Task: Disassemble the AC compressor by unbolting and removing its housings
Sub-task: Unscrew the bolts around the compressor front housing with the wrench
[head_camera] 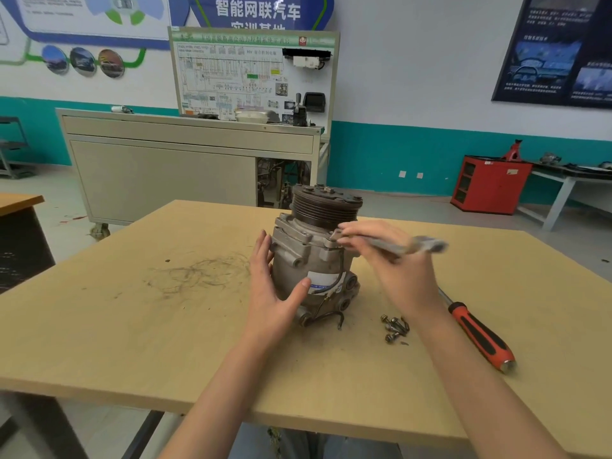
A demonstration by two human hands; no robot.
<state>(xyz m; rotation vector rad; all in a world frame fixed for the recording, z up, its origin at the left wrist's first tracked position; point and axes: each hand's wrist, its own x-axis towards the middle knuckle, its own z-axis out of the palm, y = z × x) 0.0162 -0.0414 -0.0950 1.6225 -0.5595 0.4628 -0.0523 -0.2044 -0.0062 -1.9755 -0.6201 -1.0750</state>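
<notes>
The grey AC compressor stands upright at the middle of the wooden table, its dark grooved pulley on top. My left hand cups the housing's left side, thumb on the white label. My right hand holds a blurred metal wrench, whose head sits on a bolt at the housing's upper right, just below the pulley. Several removed bolts lie on the table right of the compressor.
A red-and-black handled tool lies at the right of the table, partly behind my right forearm. Dark scuff marks cover the table's left. Behind are a grey training cabinet and a red cabinet.
</notes>
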